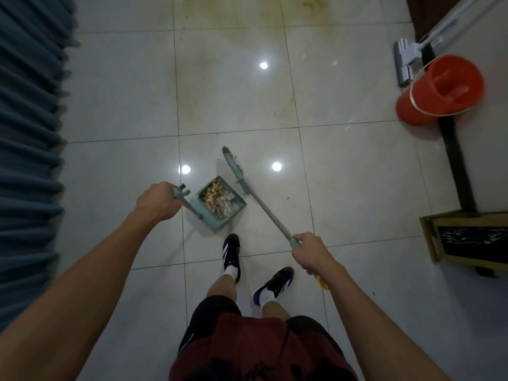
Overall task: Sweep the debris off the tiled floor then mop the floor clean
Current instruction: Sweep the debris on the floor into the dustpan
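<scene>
Left hand (156,200) grips the top of the dustpan (220,203) handle, fingers curled round it. Right hand (309,253) grips the broom (258,204) shaft near its upper end, fingers wrapped round it too.

Dustpan sits on the tiled floor (110,105) just ahead of the person's feet, mouth facing forward and right. Inside: a heap of debris (220,200), yellowish scraps and clear wrappers, filling most of the tray.

Broom's long axis runs from the right hand forward and left; its head (232,163) lies just beside the pan's open edge, on the right. Right hand drives any further stroke; left only steadies the pan.

A few dark specks sit well apart on the tiles. Yellow-brown staining (233,64) spreads further ahead, a job for the mop.

Red bucket (439,89) stands by the right wall, inside not readable. Mop (406,61) leans just behind it. Judgement: sweeping nearly done, mopping not begun.
</scene>
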Available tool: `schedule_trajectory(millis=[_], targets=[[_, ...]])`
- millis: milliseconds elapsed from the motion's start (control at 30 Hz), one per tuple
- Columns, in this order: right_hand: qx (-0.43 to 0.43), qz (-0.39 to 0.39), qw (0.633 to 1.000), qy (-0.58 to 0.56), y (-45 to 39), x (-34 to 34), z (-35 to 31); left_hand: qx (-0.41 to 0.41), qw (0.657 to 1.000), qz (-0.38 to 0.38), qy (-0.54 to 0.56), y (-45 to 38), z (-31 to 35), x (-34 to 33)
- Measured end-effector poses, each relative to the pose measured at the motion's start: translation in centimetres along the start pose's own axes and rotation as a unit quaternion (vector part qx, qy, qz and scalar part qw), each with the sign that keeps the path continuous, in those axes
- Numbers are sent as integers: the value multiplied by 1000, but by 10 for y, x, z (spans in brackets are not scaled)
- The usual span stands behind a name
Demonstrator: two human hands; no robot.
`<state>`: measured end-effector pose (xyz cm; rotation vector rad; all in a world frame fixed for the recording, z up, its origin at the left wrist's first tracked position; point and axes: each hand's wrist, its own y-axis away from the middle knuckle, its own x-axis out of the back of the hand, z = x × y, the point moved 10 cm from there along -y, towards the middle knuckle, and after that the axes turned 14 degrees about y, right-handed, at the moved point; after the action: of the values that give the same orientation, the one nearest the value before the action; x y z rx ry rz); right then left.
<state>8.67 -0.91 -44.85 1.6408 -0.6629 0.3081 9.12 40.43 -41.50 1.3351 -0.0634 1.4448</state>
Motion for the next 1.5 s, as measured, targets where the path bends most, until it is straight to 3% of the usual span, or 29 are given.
schedule_trajectory(millis=[400, 600, 833, 967, 1233, 1500], targets=[[7, 30, 987, 155, -39, 16, -70, -11, 1000, -14, -5, -30, -21, 22], [-17, -49, 984, 170, -42, -4, -101, -46, 998, -30, -37, -33, -6, 19], [-65, -104, 990, -64, -18, -13, -81, -68, 996, -39, -50, -16, 5, 10], [-70, -117, 982, -134, 2, -6, -67, -61, 997, -33, -39, 2, 2, 4], [-29, -57, 994, -88, 31, -4, -31, -40, 999, -11, -19, 45, -11, -9], [6, 15, 998, 60, 17, -9, -28, -14, 1000, 20, -14, 49, -37, -5]])
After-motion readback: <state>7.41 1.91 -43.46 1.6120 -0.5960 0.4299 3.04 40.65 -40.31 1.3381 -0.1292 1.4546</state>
